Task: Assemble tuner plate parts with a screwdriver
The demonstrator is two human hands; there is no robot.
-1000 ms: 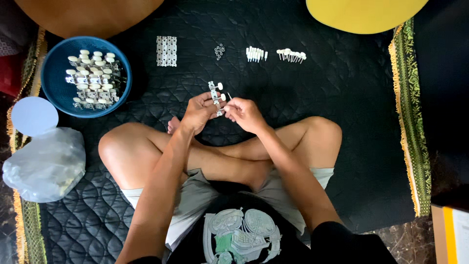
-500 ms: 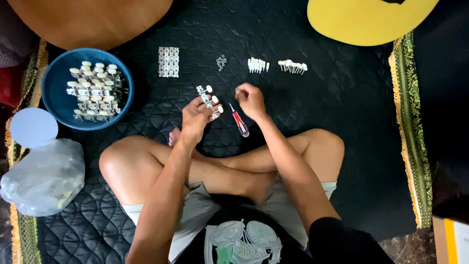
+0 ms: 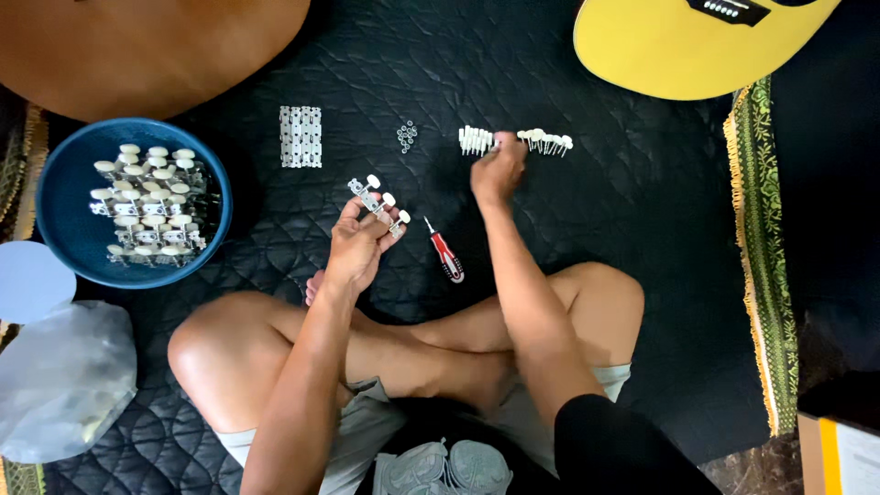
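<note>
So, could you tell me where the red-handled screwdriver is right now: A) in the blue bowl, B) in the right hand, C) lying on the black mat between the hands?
C: the screwdriver lies free on the mat, with neither hand touching it.

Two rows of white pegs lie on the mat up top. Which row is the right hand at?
The right hand is at the left-hand row of white pegs, fingers at its right end. The other row lies just to the right, untouched.

Head camera looks straight down, close above the quilted mat (image 3: pixel 596 238).
</note>
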